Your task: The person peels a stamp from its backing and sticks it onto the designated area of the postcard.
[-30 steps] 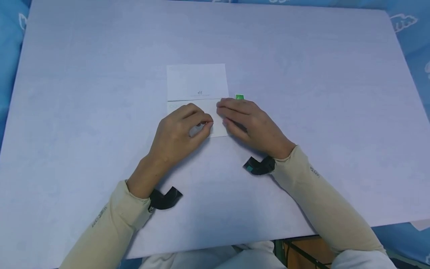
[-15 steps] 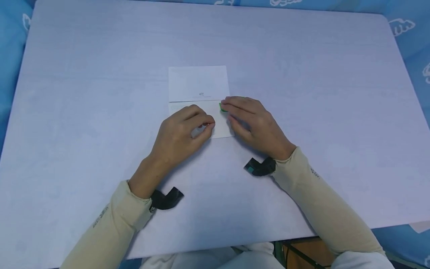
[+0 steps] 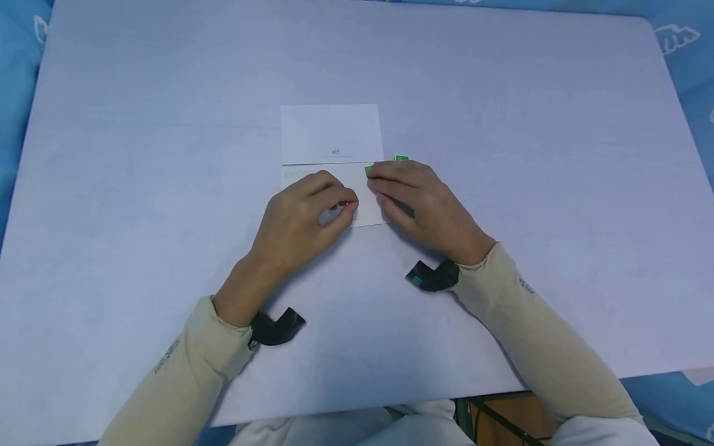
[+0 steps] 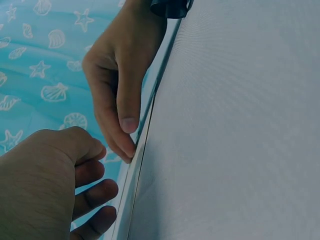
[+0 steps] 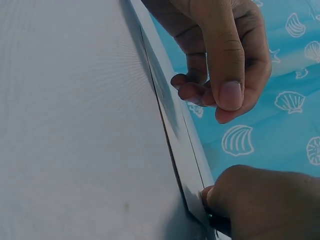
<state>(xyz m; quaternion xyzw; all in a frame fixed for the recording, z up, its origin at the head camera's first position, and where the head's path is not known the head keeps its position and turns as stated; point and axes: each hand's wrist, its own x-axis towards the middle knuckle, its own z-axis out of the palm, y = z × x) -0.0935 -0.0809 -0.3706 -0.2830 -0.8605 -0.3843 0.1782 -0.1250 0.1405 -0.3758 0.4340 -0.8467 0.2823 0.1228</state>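
Note:
A white envelope-like paper lies on the table, with a second white paper carrying a small printed mark along its far edge. A small green stamp-like piece sits on the nearer paper, partly hidden under the fingertips of my right hand. Those fingers reach out nearly straight and press there. My left hand hovers over the left part of the same paper, loosely curled, thumb tip meeting index tip. Nothing shows between these tips in the right wrist view, where the left hand is raised above the paper.
Another green piece lies just beyond the right hand, beside the papers. The pale table extends on all sides, its near edge by the person's lap. A blue patterned cloth hangs around it.
A green piece has come into view at the right fingertips on the nearer paper, while another stays beyond the hand. The right hand has shifted slightly right; the left hand has barely moved.

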